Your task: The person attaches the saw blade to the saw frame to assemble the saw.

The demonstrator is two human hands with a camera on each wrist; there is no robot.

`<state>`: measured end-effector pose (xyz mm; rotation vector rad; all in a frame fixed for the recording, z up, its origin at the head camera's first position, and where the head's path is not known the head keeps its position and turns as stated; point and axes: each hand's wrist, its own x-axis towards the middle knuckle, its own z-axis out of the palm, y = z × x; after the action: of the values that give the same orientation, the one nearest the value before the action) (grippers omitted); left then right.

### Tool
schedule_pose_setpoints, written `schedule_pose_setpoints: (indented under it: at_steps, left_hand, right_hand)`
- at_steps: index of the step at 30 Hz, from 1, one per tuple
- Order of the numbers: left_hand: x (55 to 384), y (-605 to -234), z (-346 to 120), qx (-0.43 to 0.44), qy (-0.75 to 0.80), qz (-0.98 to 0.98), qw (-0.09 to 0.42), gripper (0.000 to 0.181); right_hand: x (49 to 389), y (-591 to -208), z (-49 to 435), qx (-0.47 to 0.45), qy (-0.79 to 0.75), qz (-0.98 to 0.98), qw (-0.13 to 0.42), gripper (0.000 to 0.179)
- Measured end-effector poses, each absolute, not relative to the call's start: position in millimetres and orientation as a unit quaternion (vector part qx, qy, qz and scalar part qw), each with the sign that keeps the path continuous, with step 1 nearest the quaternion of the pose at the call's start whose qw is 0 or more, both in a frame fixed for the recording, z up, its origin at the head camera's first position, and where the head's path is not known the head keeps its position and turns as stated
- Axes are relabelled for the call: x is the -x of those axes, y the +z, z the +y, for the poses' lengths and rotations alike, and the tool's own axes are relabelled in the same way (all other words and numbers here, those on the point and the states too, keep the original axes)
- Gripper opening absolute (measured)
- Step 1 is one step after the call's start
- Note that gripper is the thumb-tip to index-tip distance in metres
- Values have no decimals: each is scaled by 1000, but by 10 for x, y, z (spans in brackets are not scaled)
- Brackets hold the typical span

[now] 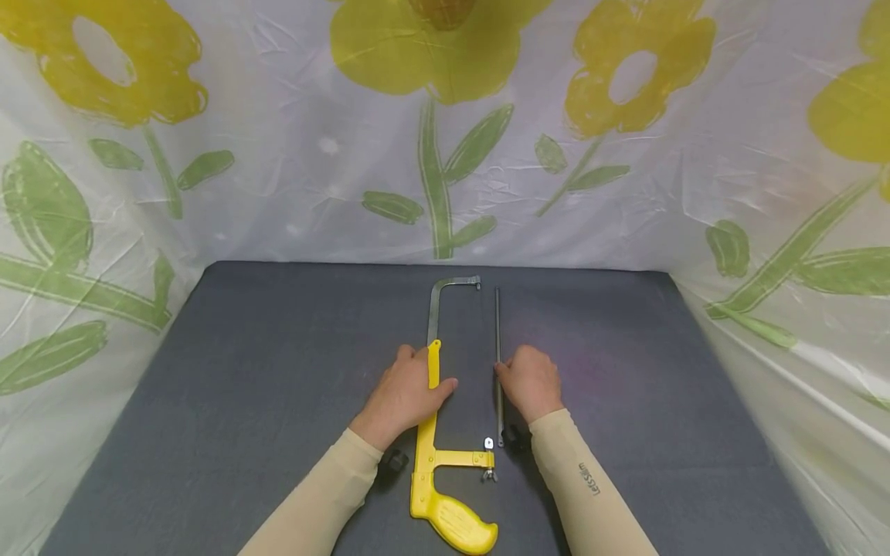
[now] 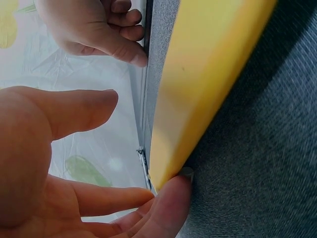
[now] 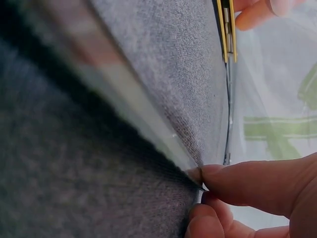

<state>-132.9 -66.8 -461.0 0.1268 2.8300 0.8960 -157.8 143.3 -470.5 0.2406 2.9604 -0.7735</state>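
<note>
A yellow hacksaw frame (image 1: 426, 463) lies on the dark cloth, its handle (image 1: 462, 525) toward me and its grey metal hook end (image 1: 452, 281) at the far side. My left hand (image 1: 405, 394) rests over the frame's long bar; in the left wrist view its fingertips touch the yellow bar (image 2: 203, 74) while the thumb stands apart from it. To the right, a thin hacksaw blade (image 1: 497, 324) lies roughly parallel to the frame, separate from it. My right hand (image 1: 532, 380) pinches this blade (image 3: 143, 109) between thumb and fingers, near its middle.
A wing nut (image 1: 490, 476) sits at the end of the frame's yellow cross arm. Dark cloth (image 1: 299, 324) covers the table. White sheeting (image 1: 292, 185) with printed flowers hangs behind and on both sides. A dark wrist device (image 1: 396, 461) shows by the left wrist.
</note>
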Motion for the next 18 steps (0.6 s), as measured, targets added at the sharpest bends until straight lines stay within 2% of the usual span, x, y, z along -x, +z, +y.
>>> schedule_pose_setpoints:
  at_steps: [18]
  left_hand:
    - [1327,-4583,-660,-40,294,951,88,80]
  right_hand:
    - [1587,-4686,1396,-91,-256,962,37,49]
